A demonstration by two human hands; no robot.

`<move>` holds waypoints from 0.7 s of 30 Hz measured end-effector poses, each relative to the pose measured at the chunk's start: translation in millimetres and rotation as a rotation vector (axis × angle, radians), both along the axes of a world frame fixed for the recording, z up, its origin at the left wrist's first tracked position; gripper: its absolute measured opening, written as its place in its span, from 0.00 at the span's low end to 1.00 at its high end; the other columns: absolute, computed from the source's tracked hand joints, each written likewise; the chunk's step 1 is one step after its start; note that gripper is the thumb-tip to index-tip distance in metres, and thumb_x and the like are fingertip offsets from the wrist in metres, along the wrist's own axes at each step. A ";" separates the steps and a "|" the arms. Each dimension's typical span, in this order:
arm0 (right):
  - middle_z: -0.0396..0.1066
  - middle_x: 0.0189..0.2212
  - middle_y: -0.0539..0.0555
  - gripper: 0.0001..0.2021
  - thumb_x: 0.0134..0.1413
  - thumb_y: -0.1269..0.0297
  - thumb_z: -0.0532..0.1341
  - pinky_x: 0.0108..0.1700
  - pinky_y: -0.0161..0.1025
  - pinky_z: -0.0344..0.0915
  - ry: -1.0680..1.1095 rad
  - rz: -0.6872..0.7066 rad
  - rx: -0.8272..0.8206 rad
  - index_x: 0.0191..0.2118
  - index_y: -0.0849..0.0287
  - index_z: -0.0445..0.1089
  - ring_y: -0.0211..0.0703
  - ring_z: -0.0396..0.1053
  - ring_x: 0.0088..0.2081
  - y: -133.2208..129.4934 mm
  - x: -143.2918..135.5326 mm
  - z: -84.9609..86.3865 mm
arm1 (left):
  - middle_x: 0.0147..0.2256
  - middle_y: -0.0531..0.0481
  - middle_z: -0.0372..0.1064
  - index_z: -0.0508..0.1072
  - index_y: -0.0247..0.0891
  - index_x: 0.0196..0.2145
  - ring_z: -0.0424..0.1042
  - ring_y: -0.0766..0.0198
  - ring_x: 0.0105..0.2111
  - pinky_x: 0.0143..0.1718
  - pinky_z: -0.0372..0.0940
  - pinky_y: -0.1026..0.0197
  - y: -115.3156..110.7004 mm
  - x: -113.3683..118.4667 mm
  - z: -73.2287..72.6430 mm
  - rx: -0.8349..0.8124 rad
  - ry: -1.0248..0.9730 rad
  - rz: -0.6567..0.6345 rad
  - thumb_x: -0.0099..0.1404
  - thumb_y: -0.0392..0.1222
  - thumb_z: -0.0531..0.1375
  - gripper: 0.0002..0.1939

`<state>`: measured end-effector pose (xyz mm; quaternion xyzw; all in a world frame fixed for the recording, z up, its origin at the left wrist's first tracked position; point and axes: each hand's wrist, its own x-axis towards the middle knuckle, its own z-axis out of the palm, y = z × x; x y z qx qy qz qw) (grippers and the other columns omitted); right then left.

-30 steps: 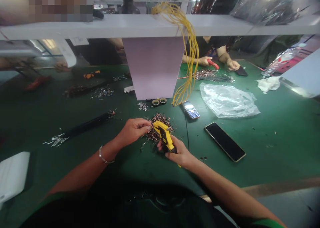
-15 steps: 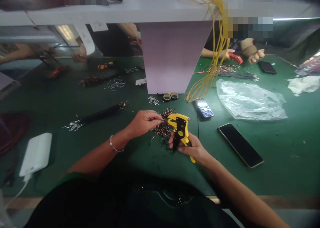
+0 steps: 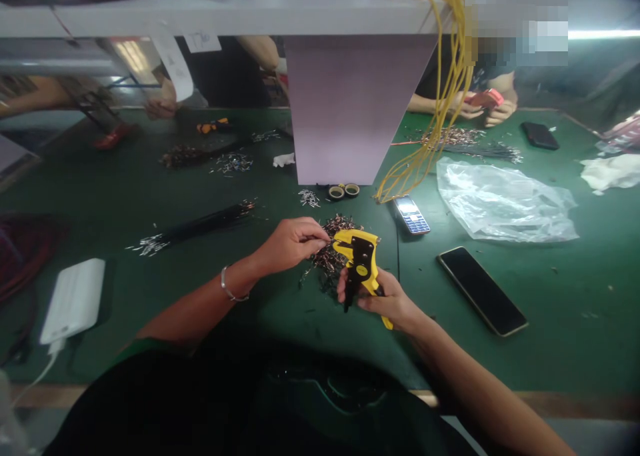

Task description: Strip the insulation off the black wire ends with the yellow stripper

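Right hand [image 3: 393,299]: grip closed around the handles of a yellow-and-black hand tool [image 3: 363,259], which is tilted, nose up and pointing left. Left hand [image 3: 293,246]: thumb and finger pinched together right at the tool's nose (anything between them is too small to make out). Can't tell if the fingertips touch the tool. Bracelet [image 3: 231,287] on the left wrist.

Heap of short dark wires [image 3: 326,261] with coppery ends sits on the green counter [image 3: 565,336], under and behind the nose of the tool, partly covered by it.

Left of the hands: black wire bundle [image 3: 200,225] lying at a slant, coppery ends toward the heap, silvery ends away. White box-shaped device [image 3: 74,299] with a white cable plugged in is farther left and nearer the person.

Beyond the heap: small scatter of silvery bits [image 3: 309,199] and two tape rolls [image 3: 351,190] side by side near the foot of the pale panel [image 3: 345,109].

Right side: keypad phone [image 3: 413,215], display lit; large smartphone [image 3: 481,289], screen dark; clear plastic bag [image 3: 505,203] lying flat-ish. Yellow wires [image 3: 455,63] hang off the shelf [image 3: 300,17] down to the counter. Across the counter, a co-worker's hands [image 3: 500,114] hold a red tool [image 3: 487,99].
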<state>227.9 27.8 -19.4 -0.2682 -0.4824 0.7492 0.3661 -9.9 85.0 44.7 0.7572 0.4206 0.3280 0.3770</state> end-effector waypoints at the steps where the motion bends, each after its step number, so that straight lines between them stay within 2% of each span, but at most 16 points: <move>1: 0.75 0.38 0.56 0.23 0.44 0.64 0.72 0.43 0.48 0.71 0.002 -0.002 -0.007 0.47 0.60 0.70 0.47 0.74 0.37 -0.3 -0.2 0.2 | 0.33 0.47 0.72 0.78 0.37 0.32 0.69 0.69 0.27 0.26 0.65 0.65 -0.1 0.2 -0.2 -0.003 -0.002 0.000 0.62 0.40 0.59 0.08; 9: 0.75 0.37 0.56 0.22 0.43 0.63 0.72 0.42 0.48 0.71 -0.014 -0.008 -0.016 0.46 0.59 0.70 0.47 0.74 0.36 -1.5 -2.1 3.8 | 0.31 0.48 0.72 0.78 0.37 0.32 0.68 0.70 0.25 0.26 0.65 0.65 -1.7 3.2 -4.6 -0.033 -0.014 0.007 0.62 0.41 0.59 0.08; 21: 0.74 0.36 0.55 0.22 0.45 0.66 0.70 0.41 0.46 0.69 -0.042 0.013 0.003 0.48 0.61 0.69 0.45 0.73 0.35 -2.5 -3.0 5.6 | 0.32 0.48 0.74 0.78 0.38 0.32 0.71 0.67 0.30 0.31 0.66 0.63 -1.5 1.8 -1.1 0.061 0.065 -0.023 0.63 0.40 0.59 0.09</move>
